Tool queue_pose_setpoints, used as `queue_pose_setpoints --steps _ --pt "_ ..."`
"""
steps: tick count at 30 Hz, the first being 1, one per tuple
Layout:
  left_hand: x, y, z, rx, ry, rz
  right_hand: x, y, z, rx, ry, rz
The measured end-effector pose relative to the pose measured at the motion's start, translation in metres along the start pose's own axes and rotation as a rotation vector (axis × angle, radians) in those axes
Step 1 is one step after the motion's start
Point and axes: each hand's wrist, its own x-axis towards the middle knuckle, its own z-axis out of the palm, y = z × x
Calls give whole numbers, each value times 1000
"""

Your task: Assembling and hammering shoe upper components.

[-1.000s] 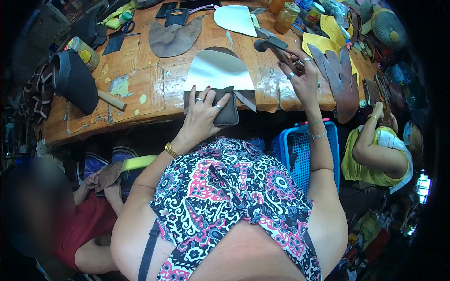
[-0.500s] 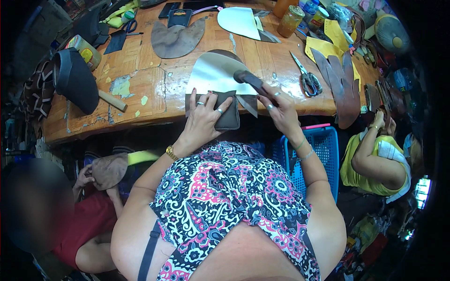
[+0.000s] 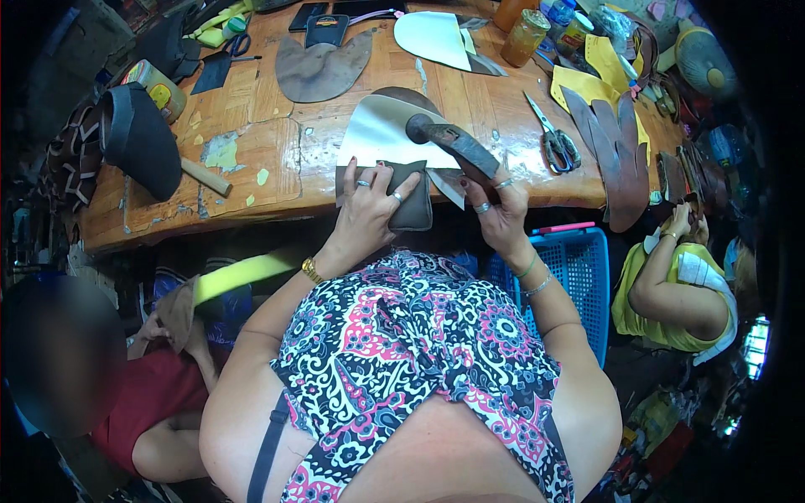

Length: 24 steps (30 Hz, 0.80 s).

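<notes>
My left hand (image 3: 369, 201) lies with fingers spread on a dark grey-green folded piece (image 3: 412, 205) at the table's near edge. Its fingertips press along the top of that piece, where it overlaps a pale rounded sheet (image 3: 373, 126). Behind the sheet, a brown leather edge (image 3: 411, 94) shows. My right hand (image 3: 501, 214) is closed around a dark cobbler's hammer (image 3: 457, 144), whose round head hangs over the sheet's right side; the grip is partly hidden by the fingers. A pointed brown flap (image 3: 449, 184) sticks out between the folded piece and my right hand.
Scissors (image 3: 555, 142) and brown leather strips (image 3: 616, 159) lie right on the wooden table (image 3: 260, 151). A wooden handle (image 3: 205, 177) pokes out left beside a dark curved piece (image 3: 142, 142). A blue basket (image 3: 579, 285) stands below. People work at both sides; jars (image 3: 526, 38) stand behind.
The hammer has come up and tilted, with its round head now more in sight. My left hand stays on the folded piece. At left, a person's brown piece with a yellow strip has turned and risen.
</notes>
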Motion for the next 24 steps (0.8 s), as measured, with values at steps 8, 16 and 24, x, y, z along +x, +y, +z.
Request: queue_pose_setpoints --steps 8,16,24 --pt "-3 2 3 40 -15 -19 4 -3 3 -133 -148 -2" --pt "-6 3 8 38 44 -23 4 6 1 -181 -257 38" --pt "-6 3 10 1 53 -39 -8 15 20 -290 -236 45"
